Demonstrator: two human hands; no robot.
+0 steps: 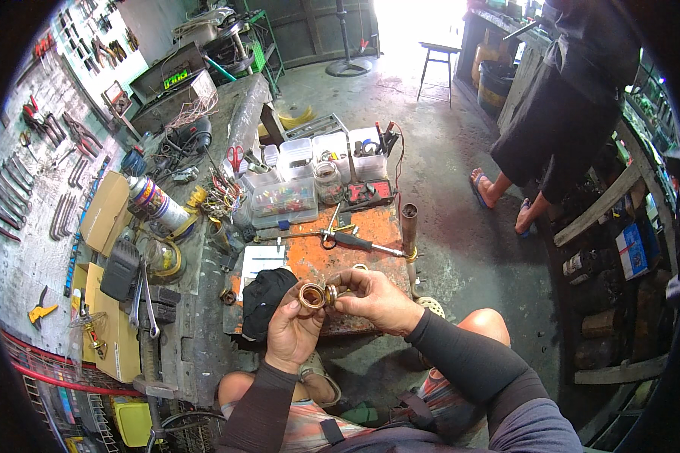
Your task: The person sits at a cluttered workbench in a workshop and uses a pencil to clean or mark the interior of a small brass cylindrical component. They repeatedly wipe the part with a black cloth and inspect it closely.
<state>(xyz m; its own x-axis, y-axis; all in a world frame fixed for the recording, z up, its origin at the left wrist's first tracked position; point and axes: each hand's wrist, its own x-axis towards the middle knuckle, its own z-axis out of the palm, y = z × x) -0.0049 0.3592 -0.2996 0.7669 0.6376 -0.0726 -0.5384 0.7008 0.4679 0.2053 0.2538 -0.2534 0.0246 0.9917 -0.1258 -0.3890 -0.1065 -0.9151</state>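
My left hand (293,336) is closed on a copper-coloured metal ring (311,297), its hollow opening tilted up at me. Close beside it, my right hand (376,299) pinches a smaller round metal piece (331,294) between thumb and fingers. The two parts are side by side; whether they touch I cannot tell. Both hands are above the near edge of an orange worn work table (302,253). A black cloth or cap (268,300) lies just left of my left hand. Behind my right fingers, another small ring (360,267) rests on the table.
A long black-handled tool (351,241) crosses the table near an upright metal tube (409,226). Farther back are clear plastic boxes (283,202), a glass jar (328,183) and a red-black meter (368,194). A spray can (156,200) stands left. Another person (563,106) stands at right.
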